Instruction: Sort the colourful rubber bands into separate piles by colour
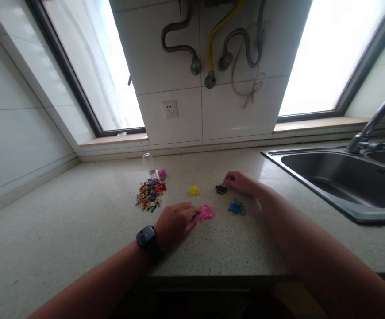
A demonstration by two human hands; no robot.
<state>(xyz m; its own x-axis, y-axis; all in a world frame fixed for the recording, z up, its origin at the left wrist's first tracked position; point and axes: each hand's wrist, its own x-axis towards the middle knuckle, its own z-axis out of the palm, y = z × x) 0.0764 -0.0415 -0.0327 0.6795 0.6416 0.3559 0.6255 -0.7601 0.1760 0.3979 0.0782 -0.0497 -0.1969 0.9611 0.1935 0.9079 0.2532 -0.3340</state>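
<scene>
Left hand [175, 223] loosely curled on the bench [79, 208], fingertips touching the pink pile [206, 212] at its 3 o'clock, right hand [242, 181] curled low, grip unclear, black pile [221, 189] just at its 9 o'clock, yellow pile [194, 190], blue pile [236, 207], mixed heap [150, 194] at far 9 o'clock

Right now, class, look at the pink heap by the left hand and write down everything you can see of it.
The pink heap is a small loose cluster of tiny bright pink pieces, thin and looped, perhaps little elastic bands; too small to be sure. It lies flat on the speckled countertop, in front of the yellow heap and left of the blue heap. The left hand has its fingertips at the heap's left edge, seemingly touching it.
</scene>
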